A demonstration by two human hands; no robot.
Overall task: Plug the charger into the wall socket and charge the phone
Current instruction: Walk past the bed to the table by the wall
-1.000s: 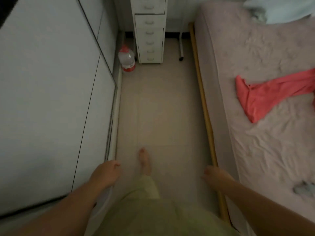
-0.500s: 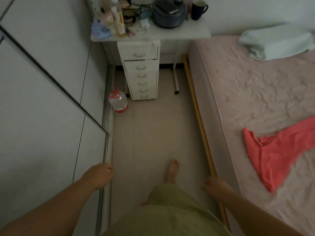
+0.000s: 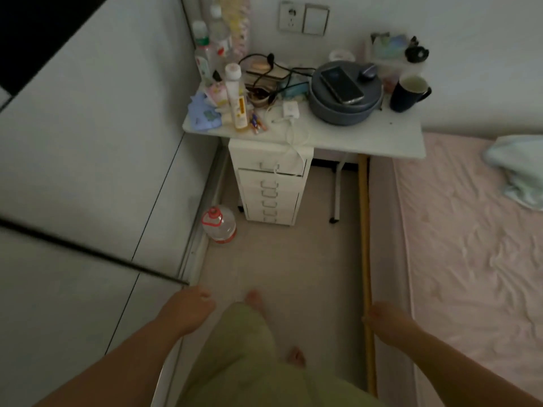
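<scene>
A dark phone (image 3: 341, 82) lies flat on the lid of a grey pot (image 3: 343, 110) on the white table (image 3: 367, 139). A small white charger (image 3: 290, 109) rests on the table left of the pot, its white cable (image 3: 294, 142) hanging over the front edge. The wall socket (image 3: 290, 16) sits on the wall above the table, beside a light switch. My left hand (image 3: 189, 309) and my right hand (image 3: 388, 321) hang low near my legs, far from the table, both loosely curled and holding nothing.
A white drawer unit (image 3: 270, 190) stands under the table, a water jug (image 3: 219, 224) on the floor to its left. Bottles, black cables and a dark mug (image 3: 407, 94) crowd the tabletop. Wardrobe doors run along the left, a bed (image 3: 470, 245) along the right.
The view has tilted up and moved forward down the aisle: the tabletop, phone, charger and wall socket have come into view. Both hands stay low at my sides.
</scene>
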